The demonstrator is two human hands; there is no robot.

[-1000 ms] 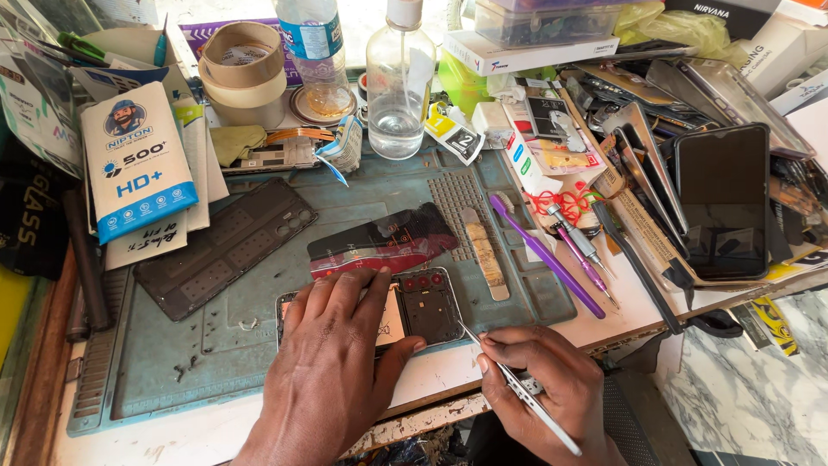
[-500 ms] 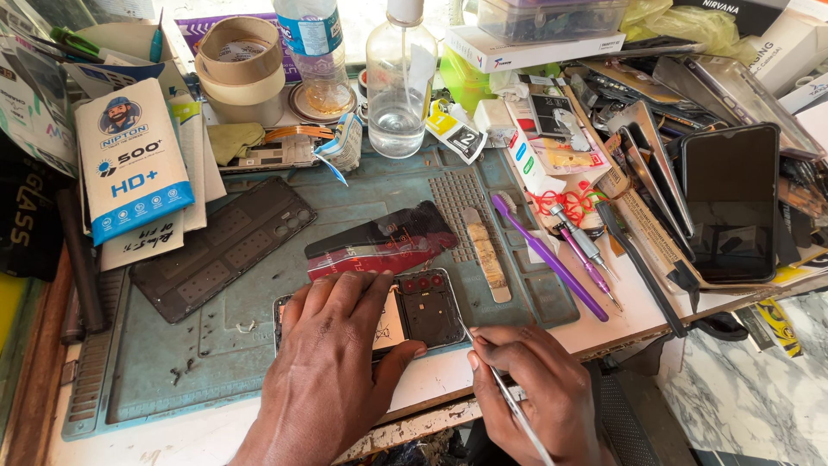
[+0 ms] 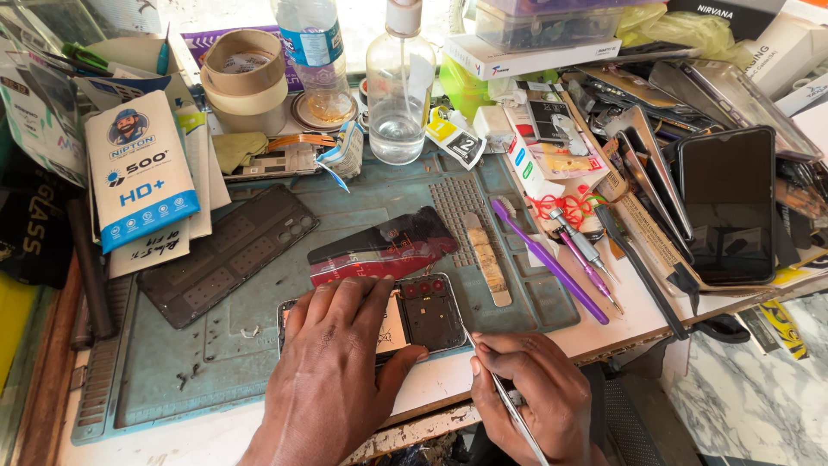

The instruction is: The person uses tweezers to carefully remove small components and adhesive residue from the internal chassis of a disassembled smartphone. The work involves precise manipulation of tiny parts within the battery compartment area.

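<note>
We saw the left hand [image 3: 332, 380] lying flat, fingers spread, over an opened phone [image 3: 423, 312] at the near edge of the blue-green work mat [image 3: 216, 354] on the bench [image 3: 638, 298]; it pressed the phone down rather than closing around it. The right hand [image 3: 535, 393] was pinched shut on thin metal tweezers [image 3: 504, 388], whose tip reached the phone's near right corner. Just beyond the phone lay a dark red back cover [image 3: 384, 246], and to the left of that a black phone frame [image 3: 228, 255]. To the right on the mat lay a purple pry tool [image 3: 548, 259] beside a small screwdriver [image 3: 586, 250]. Farther back stood a clear bottle [image 3: 398, 86] and rolls of tape [image 3: 244, 73]. A black phone screen [image 3: 729, 203] rested on clutter at the right.
</note>
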